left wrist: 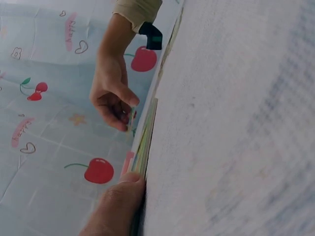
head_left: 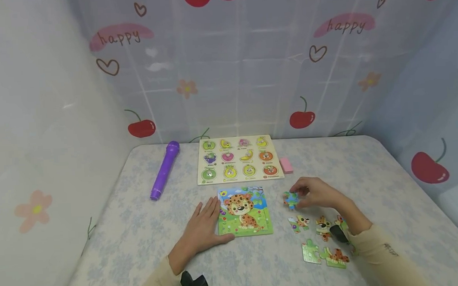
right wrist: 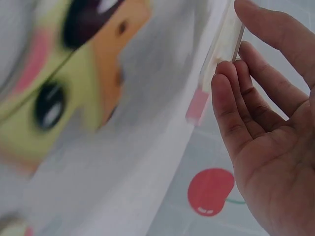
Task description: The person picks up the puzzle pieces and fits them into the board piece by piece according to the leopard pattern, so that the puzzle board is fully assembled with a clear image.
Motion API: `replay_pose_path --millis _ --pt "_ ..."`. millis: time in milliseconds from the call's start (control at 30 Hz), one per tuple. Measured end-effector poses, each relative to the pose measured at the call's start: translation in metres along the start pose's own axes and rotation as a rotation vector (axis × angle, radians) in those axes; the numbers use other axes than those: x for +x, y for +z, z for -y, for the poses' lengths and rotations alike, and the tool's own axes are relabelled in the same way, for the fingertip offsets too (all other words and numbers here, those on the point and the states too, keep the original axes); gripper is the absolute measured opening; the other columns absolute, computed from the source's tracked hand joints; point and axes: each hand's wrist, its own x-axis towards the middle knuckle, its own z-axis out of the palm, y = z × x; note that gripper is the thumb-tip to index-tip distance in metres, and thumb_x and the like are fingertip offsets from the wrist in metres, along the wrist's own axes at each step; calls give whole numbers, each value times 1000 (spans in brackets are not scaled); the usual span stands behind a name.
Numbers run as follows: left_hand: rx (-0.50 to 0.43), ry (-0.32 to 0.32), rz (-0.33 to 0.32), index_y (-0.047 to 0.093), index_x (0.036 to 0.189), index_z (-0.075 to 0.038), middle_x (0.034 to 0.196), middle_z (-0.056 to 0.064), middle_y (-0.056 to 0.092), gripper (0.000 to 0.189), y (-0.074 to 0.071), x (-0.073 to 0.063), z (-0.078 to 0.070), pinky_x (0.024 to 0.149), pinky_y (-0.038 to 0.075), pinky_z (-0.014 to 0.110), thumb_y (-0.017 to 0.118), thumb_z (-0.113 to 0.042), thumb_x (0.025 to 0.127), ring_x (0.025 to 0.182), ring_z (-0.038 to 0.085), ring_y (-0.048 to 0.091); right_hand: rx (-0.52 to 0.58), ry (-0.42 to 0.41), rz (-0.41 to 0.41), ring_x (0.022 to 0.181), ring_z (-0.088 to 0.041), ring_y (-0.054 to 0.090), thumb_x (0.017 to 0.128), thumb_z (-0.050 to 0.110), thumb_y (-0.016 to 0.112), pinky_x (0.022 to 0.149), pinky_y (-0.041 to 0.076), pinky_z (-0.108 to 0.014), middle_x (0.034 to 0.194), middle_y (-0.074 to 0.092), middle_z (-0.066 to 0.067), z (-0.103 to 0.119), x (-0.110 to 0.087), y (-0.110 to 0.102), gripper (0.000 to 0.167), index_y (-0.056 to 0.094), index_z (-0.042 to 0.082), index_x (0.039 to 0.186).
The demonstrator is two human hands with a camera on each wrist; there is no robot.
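Observation:
A square leopard puzzle board lies flat on the table. My left hand rests along its left side with fingers extended, the thumb by the front edge. In the left wrist view that thumb presses against the stacked edge of the board. My right hand pinches a mostly blue jigsaw piece between thumb and fingertips, right of the board. In the right wrist view this piece shows edge-on. Below that hand lie loose pieces: a leopard-face piece, a green piece and several others.
Behind the leopard board lies a wooden fruit peg board, with a pink block at its right side. A purple microphone-shaped toy lies at the left. Printed curtains hang around the table's back and sides.

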Motion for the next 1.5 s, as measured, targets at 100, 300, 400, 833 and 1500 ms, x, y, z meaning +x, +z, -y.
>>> replay_pose_path --millis 100,300,400,833,1500 --pt "-2 0 -7 18 155 -4 163 10 18 114 -1 -1 0 123 14 52 42 -85 79 152 25 17 -12 -26 6 88 -16 57 73 22 86 77 52 -30 100 65 -1 11 10 4 40 71 10 108" --pt "2 -7 -10 18 155 -4 163 10 18 114 1 -2 0 123 14 51 41 -85 79 152 25 17 -29 -95 27 88 -17 58 72 20 86 78 53 -32 100 64 -1 33 31 14 39 72 9 107" --pt "4 -12 -14 19 155 -4 163 10 18 114 2 -2 0 123 15 51 41 -86 79 152 24 18 -37 -131 28 87 -18 58 73 18 86 78 53 -32 100 66 -3 40 41 20 38 72 8 107" --pt "-22 -29 -4 16 156 -5 164 8 16 116 4 -1 0 123 12 51 38 -88 77 152 23 15 -86 -128 32 85 -13 57 76 15 82 74 51 -29 100 65 -3 57 65 38 34 73 8 109" --pt "-36 -18 3 16 156 -5 164 10 16 116 0 0 -1 123 12 50 40 -87 78 152 24 15 -139 -125 74 80 -14 52 75 12 83 70 45 -25 95 64 -3 63 80 45 35 74 7 108"
